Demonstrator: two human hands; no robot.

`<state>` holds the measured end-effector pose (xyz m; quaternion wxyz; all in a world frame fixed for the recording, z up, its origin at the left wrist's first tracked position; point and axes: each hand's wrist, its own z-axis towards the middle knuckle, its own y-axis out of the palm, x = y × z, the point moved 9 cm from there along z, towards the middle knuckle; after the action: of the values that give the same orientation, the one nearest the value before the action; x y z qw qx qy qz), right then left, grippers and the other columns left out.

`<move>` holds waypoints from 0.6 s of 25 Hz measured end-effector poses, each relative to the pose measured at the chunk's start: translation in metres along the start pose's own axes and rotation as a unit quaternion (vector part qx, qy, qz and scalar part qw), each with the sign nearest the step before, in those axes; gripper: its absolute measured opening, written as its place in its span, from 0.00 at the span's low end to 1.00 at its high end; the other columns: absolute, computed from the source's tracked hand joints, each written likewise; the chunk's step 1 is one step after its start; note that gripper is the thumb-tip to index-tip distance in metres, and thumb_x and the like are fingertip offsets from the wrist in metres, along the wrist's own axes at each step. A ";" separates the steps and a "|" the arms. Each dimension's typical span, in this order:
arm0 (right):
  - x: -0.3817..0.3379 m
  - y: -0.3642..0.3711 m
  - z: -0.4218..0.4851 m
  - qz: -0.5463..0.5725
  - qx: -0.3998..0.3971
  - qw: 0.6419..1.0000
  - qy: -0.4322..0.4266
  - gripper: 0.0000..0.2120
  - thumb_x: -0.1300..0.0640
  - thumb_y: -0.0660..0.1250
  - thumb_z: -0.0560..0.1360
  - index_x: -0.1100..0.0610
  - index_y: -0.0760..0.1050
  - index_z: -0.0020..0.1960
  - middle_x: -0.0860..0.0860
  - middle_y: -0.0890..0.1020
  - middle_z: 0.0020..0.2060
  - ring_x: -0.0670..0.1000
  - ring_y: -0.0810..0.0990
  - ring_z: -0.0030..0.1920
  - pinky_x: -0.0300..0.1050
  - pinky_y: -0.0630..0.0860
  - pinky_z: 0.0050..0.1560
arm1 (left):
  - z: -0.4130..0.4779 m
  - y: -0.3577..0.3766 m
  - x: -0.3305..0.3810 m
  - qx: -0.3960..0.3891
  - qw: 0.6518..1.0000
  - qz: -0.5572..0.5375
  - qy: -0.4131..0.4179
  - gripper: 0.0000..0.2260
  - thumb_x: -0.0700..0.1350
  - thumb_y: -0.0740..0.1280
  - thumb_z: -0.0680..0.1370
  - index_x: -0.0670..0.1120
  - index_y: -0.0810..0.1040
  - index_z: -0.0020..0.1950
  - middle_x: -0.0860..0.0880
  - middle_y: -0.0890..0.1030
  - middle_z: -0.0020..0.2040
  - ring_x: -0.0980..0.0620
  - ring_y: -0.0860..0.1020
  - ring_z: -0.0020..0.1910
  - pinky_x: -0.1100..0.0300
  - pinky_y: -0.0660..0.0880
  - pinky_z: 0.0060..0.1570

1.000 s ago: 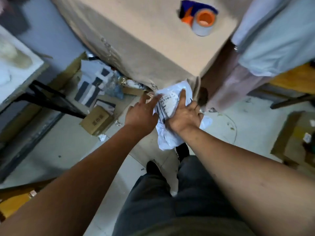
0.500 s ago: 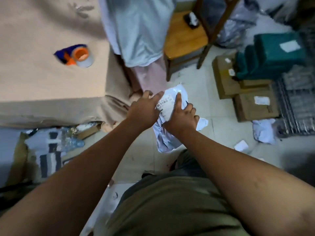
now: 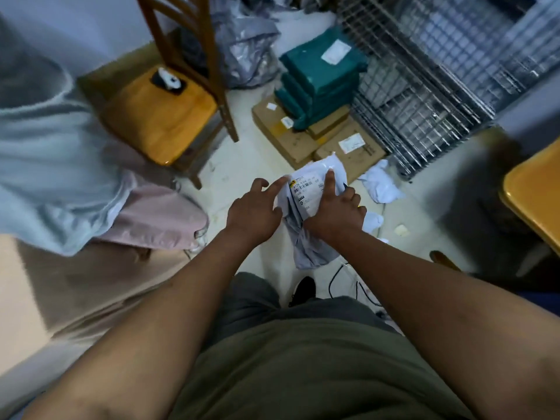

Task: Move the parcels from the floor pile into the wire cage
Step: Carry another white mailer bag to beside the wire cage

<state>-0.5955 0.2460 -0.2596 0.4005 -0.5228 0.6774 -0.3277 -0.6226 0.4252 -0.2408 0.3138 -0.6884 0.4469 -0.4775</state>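
Note:
I hold a crumpled white plastic parcel (image 3: 306, 195) with a barcode label in front of me, above the floor. My right hand (image 3: 336, 207) grips its right side, index finger straight across the label and the other fingers curled round the edge. My left hand (image 3: 254, 210) touches its left edge with spread, nearly straight fingers. The wire cage (image 3: 424, 86) stands at the upper right. In front of it lies the floor pile: teal parcels (image 3: 321, 77) on cardboard boxes (image 3: 291, 140), and a white parcel (image 3: 381, 186) on the floor.
A wooden chair (image 3: 163, 113) stands at the upper left, with grey plastic bags (image 3: 248, 40) behind it. A person in a light blue shirt (image 3: 45, 147) is at the left, beside a big cardboard box (image 3: 30, 283). A yellow tabletop's edge (image 3: 533, 201) juts in on the right.
The view has swung right, from the big box with the tape roll to the floor pile and the wire cage. Both hands stay on the white parcel.

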 end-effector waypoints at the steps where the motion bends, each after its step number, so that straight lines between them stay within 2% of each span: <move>1: 0.013 -0.008 0.011 0.012 0.007 1.000 0.021 0.58 0.36 0.72 0.68 0.48 0.37 0.82 0.65 0.60 0.74 0.65 0.63 0.72 0.60 0.64 0.68 | 0.015 0.001 0.014 -0.009 1.000 0.009 0.017 0.29 0.52 0.62 0.82 0.65 0.55 0.81 0.49 0.65 0.74 0.43 0.80 0.55 0.51 0.75 0.50; 5: 0.053 -0.028 0.044 0.062 0.022 0.993 0.097 0.55 0.37 0.70 0.70 0.48 0.37 0.82 0.65 0.59 0.73 0.65 0.62 0.72 0.60 0.63 0.69 | 0.076 0.008 0.059 -0.044 0.994 0.052 0.088 0.29 0.51 0.61 0.82 0.62 0.55 0.82 0.48 0.64 0.76 0.41 0.79 0.58 0.52 0.72 0.48; 8: 0.084 -0.039 0.069 0.081 0.029 0.983 0.162 0.55 0.36 0.69 0.71 0.48 0.36 0.82 0.64 0.61 0.72 0.65 0.64 0.70 0.60 0.64 0.67 | 0.127 0.009 0.087 -0.069 0.984 0.077 0.143 0.29 0.52 0.62 0.82 0.61 0.57 0.82 0.47 0.64 0.77 0.41 0.78 0.60 0.52 0.73 0.49; 12: 0.129 -0.059 0.093 0.122 0.029 0.954 0.273 0.57 0.29 0.67 0.69 0.48 0.35 0.81 0.64 0.63 0.70 0.64 0.65 0.69 0.60 0.64 0.66 | 0.178 0.005 0.117 -0.100 0.965 0.103 0.219 0.32 0.52 0.64 0.81 0.65 0.53 0.81 0.46 0.66 0.76 0.41 0.77 0.63 0.50 0.76 0.52; 15: 0.155 -0.073 0.103 0.154 0.037 0.929 0.335 0.57 0.30 0.67 0.70 0.48 0.34 0.81 0.65 0.63 0.69 0.64 0.65 0.69 0.59 0.65 0.66 | 0.209 0.007 0.137 -0.120 0.946 0.136 0.268 0.33 0.52 0.64 0.80 0.66 0.53 0.81 0.47 0.68 0.74 0.43 0.78 0.61 0.52 0.76 0.49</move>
<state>-0.4923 0.0759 -0.2759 0.2150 -0.2569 0.8315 -0.4432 -0.4086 0.2980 -0.2679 0.1590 -0.5001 0.6579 -0.5403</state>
